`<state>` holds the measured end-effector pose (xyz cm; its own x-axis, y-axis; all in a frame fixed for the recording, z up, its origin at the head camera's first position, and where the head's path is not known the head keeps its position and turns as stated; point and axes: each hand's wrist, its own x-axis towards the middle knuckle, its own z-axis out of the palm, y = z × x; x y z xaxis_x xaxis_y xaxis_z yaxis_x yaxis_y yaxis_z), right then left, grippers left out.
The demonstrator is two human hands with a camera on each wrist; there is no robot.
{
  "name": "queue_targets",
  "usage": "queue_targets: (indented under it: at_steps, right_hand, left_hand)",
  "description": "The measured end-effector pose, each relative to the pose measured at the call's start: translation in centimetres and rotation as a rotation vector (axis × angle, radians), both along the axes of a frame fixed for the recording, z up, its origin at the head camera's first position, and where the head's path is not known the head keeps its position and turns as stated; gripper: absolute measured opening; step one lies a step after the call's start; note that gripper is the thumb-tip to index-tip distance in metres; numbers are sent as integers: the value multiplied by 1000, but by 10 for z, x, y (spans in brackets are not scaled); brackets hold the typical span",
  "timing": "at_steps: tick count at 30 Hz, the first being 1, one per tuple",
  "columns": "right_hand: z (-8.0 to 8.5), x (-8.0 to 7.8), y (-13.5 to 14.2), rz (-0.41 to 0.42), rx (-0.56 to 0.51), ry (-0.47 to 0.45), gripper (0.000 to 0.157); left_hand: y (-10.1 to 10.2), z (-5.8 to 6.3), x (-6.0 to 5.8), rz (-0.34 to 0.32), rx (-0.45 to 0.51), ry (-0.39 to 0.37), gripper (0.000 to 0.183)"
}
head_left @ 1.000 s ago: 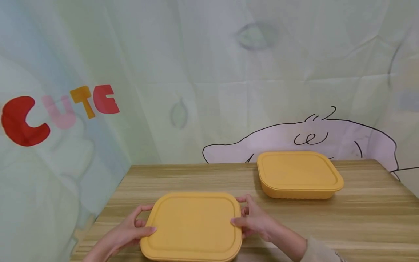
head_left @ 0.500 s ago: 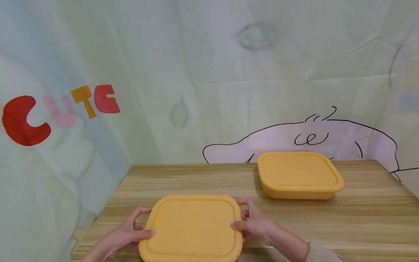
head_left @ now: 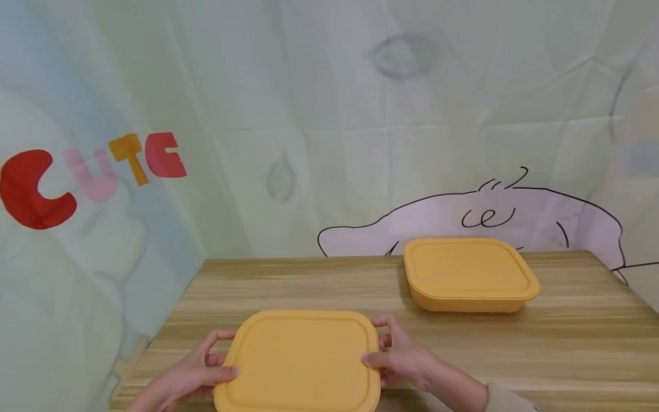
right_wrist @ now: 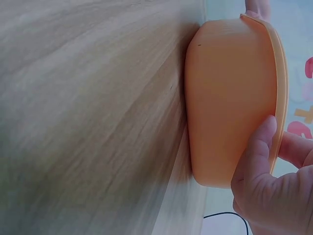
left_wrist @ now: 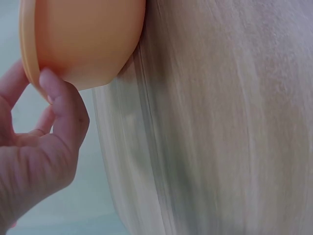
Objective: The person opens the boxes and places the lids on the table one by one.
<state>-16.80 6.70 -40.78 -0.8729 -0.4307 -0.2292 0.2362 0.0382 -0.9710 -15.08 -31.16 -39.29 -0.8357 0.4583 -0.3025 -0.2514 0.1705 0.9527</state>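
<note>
A yellow lidded food container (head_left: 301, 361) lies at the table's near edge, its front part cut off by the bottom of the head view. My left hand (head_left: 191, 371) grips its left side, thumb on top of the lid and fingers below the rim. On the opposite side, my right hand (head_left: 404, 356) pinches the rim the same way. From the right wrist, the container's smooth side wall (right_wrist: 227, 98) shows, with its base at the wood surface. In the left wrist view, fingertips (left_wrist: 51, 83) press under the lid's edge. The lid sits flat; the contents are hidden.
A second yellow lidded container (head_left: 471, 269) of like shape stands at the back right of the wood-grain table (head_left: 288, 280). Behind the table hangs a pale printed curtain (head_left: 329, 143) with a cartoon outline and the letters CUTE.
Both hands and the gripped container have shifted slightly toward the person and a little to the left. The back container stays where it was.
</note>
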Motion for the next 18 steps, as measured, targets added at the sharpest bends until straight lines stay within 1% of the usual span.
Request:
queue_targets:
  at_steps: [7,13,18]
  right_hand:
    - [1,3,0,-2,-10,-6,66]
    - [3,6,-1,11,-31,-23,66]
    - [2,10,-2,13,-34,-17,65]
  left_hand:
    - [1,1,2,12,-22,-19,76]
    - [-2,4,4,-51,24,-51,76]
    - [-4,4,6,-80,29,-52,75]
